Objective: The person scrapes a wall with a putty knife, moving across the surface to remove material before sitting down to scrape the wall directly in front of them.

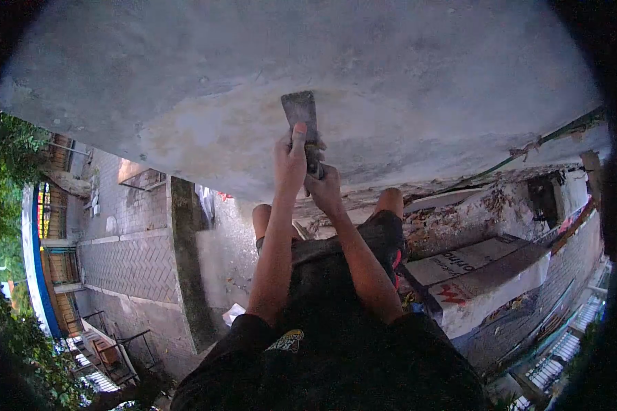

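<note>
A wide-bladed scraper (299,106) lies with its dark blade against the patchy grey wall (404,103), its edge pointing up and away from me. My left hand (290,161) is closed around the upper part of the tool, with the thumb pressed along the blade's base. Just below and to the right, my right hand (325,188) grips the lower end of the dark handle. A paler, yellowish worn patch (212,127) spreads over the wall left of the blade. Part of the handle is hidden by my fingers.
A green hose or cord (500,164) runs along the wall's lower right edge. On the right sits a large printed cardboard box (487,274) beside rubble. A paved path (127,264) and a low kerb (188,267) lie on the left, with trees (10,157) beyond.
</note>
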Demonstrator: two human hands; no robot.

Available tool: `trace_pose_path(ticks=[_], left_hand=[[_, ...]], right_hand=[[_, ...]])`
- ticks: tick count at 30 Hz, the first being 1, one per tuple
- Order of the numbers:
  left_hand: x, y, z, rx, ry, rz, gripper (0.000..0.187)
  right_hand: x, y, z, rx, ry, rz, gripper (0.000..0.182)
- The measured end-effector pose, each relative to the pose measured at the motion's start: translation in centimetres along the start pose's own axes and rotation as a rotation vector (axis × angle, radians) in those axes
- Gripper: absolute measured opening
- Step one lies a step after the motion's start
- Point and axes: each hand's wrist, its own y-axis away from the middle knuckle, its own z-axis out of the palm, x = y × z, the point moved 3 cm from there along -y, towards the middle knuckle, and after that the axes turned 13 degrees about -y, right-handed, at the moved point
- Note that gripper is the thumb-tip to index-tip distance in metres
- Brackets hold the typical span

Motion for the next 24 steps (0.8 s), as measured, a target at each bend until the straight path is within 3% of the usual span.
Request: trace_pose_path(ticks=[4,6,9,15,18,24], left_hand=[[0.1,-0.2,-0.2,0.020,-0.092,0.031,0.044],[0.3,0.0,-0.2,0.056,-0.138,0.038,0.043],[0.1,-0.3,-0.2,-0.014,-0.010,-0.032,0.044],[-0.3,-0.4,-0.1,0.014,-0.113,0.006,0.044],[0.8,-0.1,0.0,-0.007,0.026,0.012,0.039],[-0.8,-0.4,0.0,-0.002,-0.011,0.029,0.039]], right_hand=[[0.7,0.0,0.2,-0.009,-0.097,-0.075,0.030],[0.8,-0.3,0.1,-0.020,-0.078,-0.001,0.030],[-0.1,0.0,0.0,-0.016,-0.007,0.011,0.031],[0.5,-0.1,0.3,-0.032,-0.075,-0.002,0.031],[0.2,0.1,0.0,-0.027,-0.045,0.005,0.032],[1.4,-0.5,0.1,0.006,-0.069,0.012,0.030]])
